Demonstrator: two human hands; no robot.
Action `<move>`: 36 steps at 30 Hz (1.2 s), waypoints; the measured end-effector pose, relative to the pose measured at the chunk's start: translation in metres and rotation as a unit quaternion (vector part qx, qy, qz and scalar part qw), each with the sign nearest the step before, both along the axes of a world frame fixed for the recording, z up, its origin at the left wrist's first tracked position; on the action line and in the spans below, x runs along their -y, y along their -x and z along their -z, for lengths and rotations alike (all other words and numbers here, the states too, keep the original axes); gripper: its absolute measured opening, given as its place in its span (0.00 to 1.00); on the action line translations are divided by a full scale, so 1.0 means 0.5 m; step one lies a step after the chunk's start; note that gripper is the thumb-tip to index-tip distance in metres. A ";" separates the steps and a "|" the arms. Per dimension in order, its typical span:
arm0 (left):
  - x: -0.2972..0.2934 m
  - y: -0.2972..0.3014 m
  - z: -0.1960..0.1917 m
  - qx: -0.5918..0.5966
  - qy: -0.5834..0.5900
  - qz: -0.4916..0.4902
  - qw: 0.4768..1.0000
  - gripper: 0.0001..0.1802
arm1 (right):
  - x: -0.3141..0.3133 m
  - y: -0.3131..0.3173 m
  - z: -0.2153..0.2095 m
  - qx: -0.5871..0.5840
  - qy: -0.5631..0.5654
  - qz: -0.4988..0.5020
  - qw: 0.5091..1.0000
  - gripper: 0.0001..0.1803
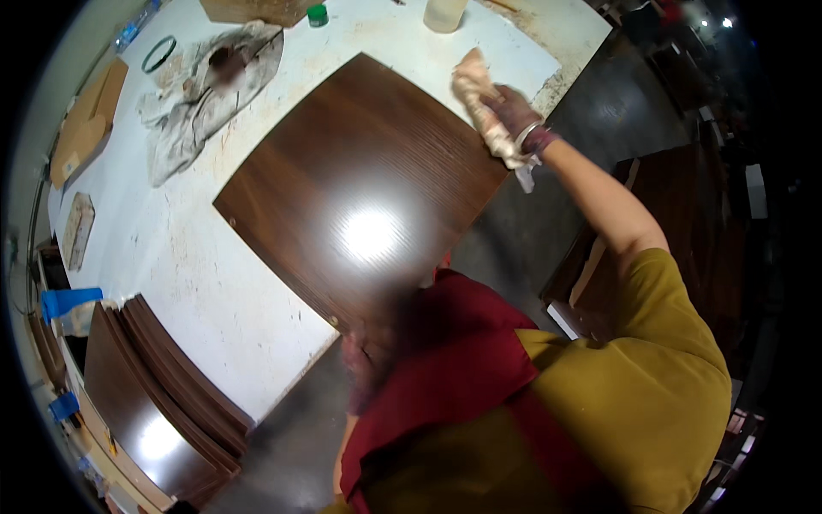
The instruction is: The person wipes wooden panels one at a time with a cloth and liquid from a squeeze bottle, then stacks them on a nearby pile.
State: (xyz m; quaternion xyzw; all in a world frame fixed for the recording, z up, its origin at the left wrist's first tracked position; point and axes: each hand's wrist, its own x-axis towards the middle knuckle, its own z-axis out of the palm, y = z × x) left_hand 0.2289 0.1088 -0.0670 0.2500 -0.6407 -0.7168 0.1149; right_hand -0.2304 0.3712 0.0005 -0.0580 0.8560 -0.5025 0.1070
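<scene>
In the head view, the two hands are apart. The right hand (516, 111) is closed around a crumpled, cream-coloured cloth (476, 90), which stretches along the upper right edge of a brown wood-grain panel (360, 154), its lower end at the panel's right corner. The left hand (358, 351) is at the panel's near corner, blurred and in shadow; whether it grips the edge or only touches it, I cannot tell.

The panel lies flat on a white counter (188, 274), turned cornerwise, its near right side reaching past the counter's edge. A bright reflection sits on its glossy face.

Beyond its upper left side lies a rumpled grey cloth (201, 116) with a dark item on it, and a green ring (159, 54) is just beside. A green cap (318, 15) and a translucent container (444, 14) stand toward the far side. A worn block (79, 230) lies at the left, near folded cardboard (88, 124). Curved brown panels (154, 403) are stacked at the lower left.
</scene>
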 end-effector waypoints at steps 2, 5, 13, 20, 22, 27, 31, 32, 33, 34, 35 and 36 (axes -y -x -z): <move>-0.015 0.046 -0.157 0.008 -0.159 -0.078 0.984 0.21 | 0.111 -0.136 -0.063 -0.138 -0.229 -0.072 0.961 0.26; 0.037 0.041 -0.248 0.095 -0.378 -0.040 0.920 0.26 | 0.130 -0.123 -0.034 -0.147 -0.204 -0.066 0.966 0.27; 0.173 0.031 -0.268 0.100 0.255 -0.067 0.959 0.13 | 0.174 -0.220 -0.156 0.070 -0.004 -0.130 0.989 0.24; 0.153 0.233 -0.165 0.063 0.614 0.102 0.780 0.29 | 0.227 -0.447 -0.113 -0.495 -0.075 -0.420 0.757 0.26; 0.144 0.228 -0.194 0.146 0.593 0.084 0.787 0.28 | 0.173 -0.321 -0.118 -0.251 -0.243 -0.280 0.894 0.16; 0.115 0.191 -0.195 0.173 0.563 -0.030 0.808 0.29 | 0.064 -0.097 -0.181 -0.063 -0.209 -0.079 0.973 0.29; 0.079 0.202 -0.185 0.176 0.575 -0.023 0.799 0.26 | 0.117 -0.115 -0.059 -0.233 -0.296 -0.115 0.919 0.22; 0.080 0.202 -0.193 0.185 0.579 -0.023 0.794 0.26 | 0.142 -0.126 -0.115 -0.202 -0.265 -0.133 0.934 0.17; 0.090 0.202 -0.197 0.201 0.576 -0.027 0.792 0.26 | 0.171 -0.118 -0.124 -0.151 -0.252 -0.142 0.945 0.17; 0.098 0.206 -0.202 0.206 0.575 -0.028 0.791 0.25 | 0.183 -0.113 -0.143 -0.104 -0.243 -0.141 0.954 0.17; 0.108 0.208 -0.205 0.211 0.574 -0.028 0.791 0.25 | 0.195 -0.108 -0.164 -0.057 -0.233 -0.139 0.961 0.17; 0.121 0.205 -0.204 0.211 0.565 -0.036 0.797 0.25 | 0.206 -0.103 -0.189 0.040 -0.187 -0.142 0.971 0.17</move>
